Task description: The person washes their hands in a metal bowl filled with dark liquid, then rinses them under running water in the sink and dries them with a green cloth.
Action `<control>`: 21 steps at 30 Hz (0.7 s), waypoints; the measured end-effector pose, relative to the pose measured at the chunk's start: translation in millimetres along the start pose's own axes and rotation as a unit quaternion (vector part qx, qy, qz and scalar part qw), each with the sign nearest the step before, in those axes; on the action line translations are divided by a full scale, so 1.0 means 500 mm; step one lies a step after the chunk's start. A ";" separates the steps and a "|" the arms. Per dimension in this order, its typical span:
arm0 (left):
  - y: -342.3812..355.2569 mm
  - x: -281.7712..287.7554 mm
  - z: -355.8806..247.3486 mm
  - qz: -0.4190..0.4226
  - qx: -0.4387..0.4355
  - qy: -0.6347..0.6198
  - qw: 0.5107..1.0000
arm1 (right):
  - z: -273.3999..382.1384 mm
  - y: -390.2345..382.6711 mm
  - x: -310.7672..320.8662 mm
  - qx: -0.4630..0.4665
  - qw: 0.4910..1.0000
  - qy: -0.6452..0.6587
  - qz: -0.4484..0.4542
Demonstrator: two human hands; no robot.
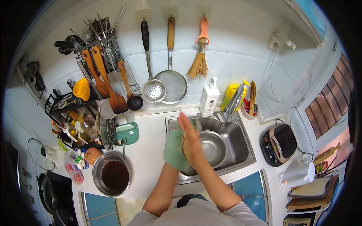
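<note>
Over the left side of the sink, my two hands come together around a pale green cloth (175, 150). The cloth drapes over my left hand and hides most of it; its forearm (163, 188) runs up into the folds. My right hand (191, 145) lies flat along the cloth's right side, fingers stretched out and pointing away from me. The cloth is slightly blurred. Just right of my hands, a round stainless steel basin (218, 150) sits inside the steel sink (243, 150), partly covered by my right hand and wrist.
A pot (97, 180) of dark brown liquid stands on the left counter, near a green tray (132, 137) and a spoon. Behind the sink are a faucet (233, 103) and a white pump bottle (209, 98). A black appliance (279, 145) stands right; utensils hang on the wall.
</note>
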State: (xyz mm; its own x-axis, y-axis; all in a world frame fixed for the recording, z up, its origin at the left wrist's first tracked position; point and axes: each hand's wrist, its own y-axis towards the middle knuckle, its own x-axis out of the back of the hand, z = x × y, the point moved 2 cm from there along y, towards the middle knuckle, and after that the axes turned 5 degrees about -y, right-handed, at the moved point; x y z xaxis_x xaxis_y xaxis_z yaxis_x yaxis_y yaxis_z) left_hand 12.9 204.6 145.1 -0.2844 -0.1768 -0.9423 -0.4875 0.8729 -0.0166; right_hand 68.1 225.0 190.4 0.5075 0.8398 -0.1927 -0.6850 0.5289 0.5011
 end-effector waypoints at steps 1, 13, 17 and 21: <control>0.002 0.000 -0.006 0.007 0.016 0.001 1.000 | -0.003 -0.012 0.001 -0.055 0.969 0.239 -0.029; 0.060 0.120 -0.009 0.053 -0.057 0.105 0.991 | -0.071 -0.114 0.025 -0.154 0.976 -0.081 -0.130; -0.001 -0.042 -0.027 0.221 -0.073 0.758 0.610 | -0.112 -0.170 0.076 -0.164 0.923 0.245 -0.246; -0.029 -0.127 -0.057 0.244 -0.125 0.802 0.531 | -0.122 -0.155 0.083 -0.180 0.856 0.438 -0.206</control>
State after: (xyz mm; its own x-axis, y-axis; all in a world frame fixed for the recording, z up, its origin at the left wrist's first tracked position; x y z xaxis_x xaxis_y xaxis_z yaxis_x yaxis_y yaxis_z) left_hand 14.6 190.0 214.8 -0.6668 -0.2914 0.6859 -0.0692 0.9406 0.3323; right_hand 110.5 226.5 92.2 0.2662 0.2579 -0.9288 -0.7385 0.6738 -0.0245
